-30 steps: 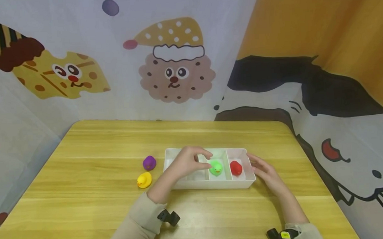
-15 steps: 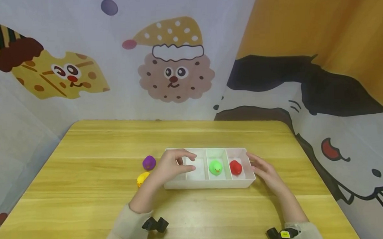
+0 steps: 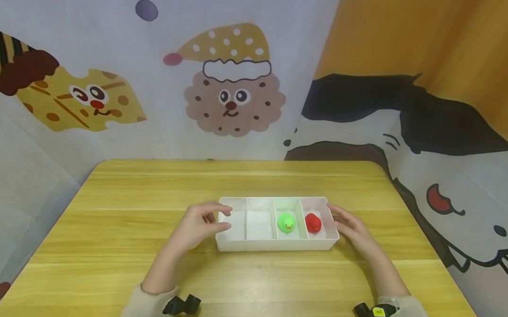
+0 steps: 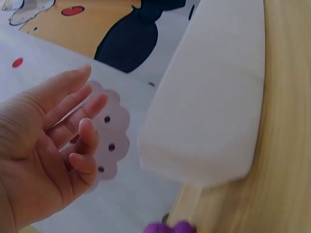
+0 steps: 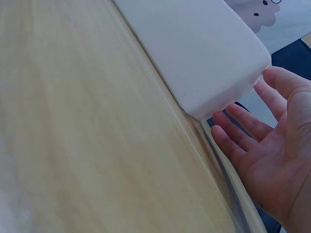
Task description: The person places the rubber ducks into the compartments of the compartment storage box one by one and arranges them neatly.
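On the table [image 3: 251, 291], white box [image 3: 279, 245] holds green duck [image 3: 286, 223], red toy [image 3: 313, 223]. Left hand [image 3: 193, 227] spread by its left end; right hand [image 3: 355, 227] spread at the other, probably touching.

Both your arms reach forward from the bottom of the head view and slant inward, hands well apart with palms turned toward each other. Your left hand [image 3: 195, 227] has its thumb and forefinger pointing right with a gap between them; in the left wrist view the thumb is nearly straight and the other fingers [image 4: 86, 131] bend loosely. Your right hand [image 3: 350, 227] points forward and left, its fingers [image 5: 235, 136] spread and gently bent. Beige sleeves [image 3: 143, 312] end below both bare wrists [image 3: 157, 278].
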